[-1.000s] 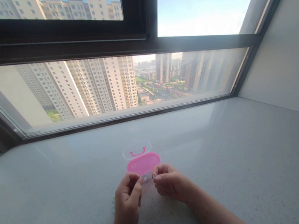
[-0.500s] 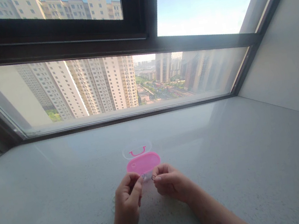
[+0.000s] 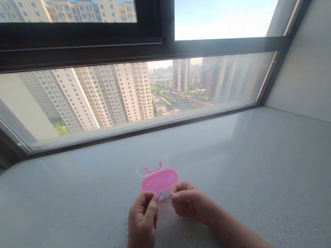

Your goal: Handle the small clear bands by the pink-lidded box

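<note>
Between the thumb and fingertips of my left hand [image 3: 141, 219] is a small, pale, thin ring [image 3: 159, 195], its lower part hidden by the thumb. A small dark ring [image 3: 171, 197] is pinched by my right hand [image 3: 192, 202], thumb against forefinger. The two rings are apart, with a short gap between my fingertips. Just beyond the hands sits an open pink oval box [image 3: 162, 179], with a round mark inside at its left. Its clear lid [image 3: 141, 168], which carries a pink handle [image 3: 154, 170], lies behind it.
Beside my left wrist, pale greenish things [image 3: 127, 225] are mostly hidden by the hand. Everything rests on a speckled light windowsill [image 3: 273, 182]. A dark window frame [image 3: 141, 131] closes off the back, and a white wall [image 3: 323, 63] the right side.
The dark ring in my right fingers has turned slightly and less of it shows. Both hands otherwise keep nearly the same place, and the box has not moved.
</note>
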Motion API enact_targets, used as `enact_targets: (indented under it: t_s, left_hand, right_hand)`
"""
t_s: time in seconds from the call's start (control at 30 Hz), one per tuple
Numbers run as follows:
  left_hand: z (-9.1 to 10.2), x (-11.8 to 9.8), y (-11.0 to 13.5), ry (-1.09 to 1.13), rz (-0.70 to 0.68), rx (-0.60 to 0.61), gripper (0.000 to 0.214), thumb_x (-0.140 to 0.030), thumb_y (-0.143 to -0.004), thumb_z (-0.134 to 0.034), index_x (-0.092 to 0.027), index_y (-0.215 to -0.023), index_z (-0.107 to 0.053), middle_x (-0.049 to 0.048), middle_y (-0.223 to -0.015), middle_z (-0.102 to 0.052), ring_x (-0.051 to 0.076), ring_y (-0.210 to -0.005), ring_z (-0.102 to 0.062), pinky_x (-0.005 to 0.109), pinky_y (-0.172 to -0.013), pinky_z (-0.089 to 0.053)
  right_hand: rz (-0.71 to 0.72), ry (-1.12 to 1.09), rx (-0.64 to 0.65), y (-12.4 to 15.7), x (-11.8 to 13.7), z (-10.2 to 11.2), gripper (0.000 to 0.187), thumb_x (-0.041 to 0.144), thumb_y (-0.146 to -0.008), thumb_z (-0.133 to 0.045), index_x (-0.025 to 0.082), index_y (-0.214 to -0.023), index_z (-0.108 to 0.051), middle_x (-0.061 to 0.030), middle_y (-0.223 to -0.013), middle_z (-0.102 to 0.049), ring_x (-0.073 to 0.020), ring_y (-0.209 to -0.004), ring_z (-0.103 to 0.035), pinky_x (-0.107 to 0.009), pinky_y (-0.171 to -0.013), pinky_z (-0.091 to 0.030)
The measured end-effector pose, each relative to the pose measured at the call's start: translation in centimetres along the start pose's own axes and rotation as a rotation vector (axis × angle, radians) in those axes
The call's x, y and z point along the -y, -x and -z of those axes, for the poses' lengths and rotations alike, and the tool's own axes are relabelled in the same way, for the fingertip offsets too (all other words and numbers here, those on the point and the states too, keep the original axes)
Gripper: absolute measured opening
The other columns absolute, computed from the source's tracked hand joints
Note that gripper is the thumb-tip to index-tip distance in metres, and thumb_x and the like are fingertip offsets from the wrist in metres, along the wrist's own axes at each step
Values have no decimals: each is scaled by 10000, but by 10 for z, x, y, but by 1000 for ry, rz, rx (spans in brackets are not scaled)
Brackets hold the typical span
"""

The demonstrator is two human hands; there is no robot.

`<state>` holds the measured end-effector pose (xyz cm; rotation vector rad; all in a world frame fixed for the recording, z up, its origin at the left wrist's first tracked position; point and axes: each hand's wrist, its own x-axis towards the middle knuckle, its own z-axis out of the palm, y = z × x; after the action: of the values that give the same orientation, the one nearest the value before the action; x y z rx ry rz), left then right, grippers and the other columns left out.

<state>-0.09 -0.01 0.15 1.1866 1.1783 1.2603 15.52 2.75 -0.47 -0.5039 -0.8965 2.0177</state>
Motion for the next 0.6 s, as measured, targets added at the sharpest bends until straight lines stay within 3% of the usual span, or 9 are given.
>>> enact_targets:
  t_s: [0.6]
  left_hand:
    - [1,-1,-1,19,8,1,257,-394,-780,-530,-162,-670,-509,-81,-428,-372,54,-369,-299,155,-361,-229]
  right_hand:
    - [-14,-31,34,-1,1,1,141,206,-694,-627,120,-602,-563,109,-343,-274,-21,-307,-188,-183,-369,-122]
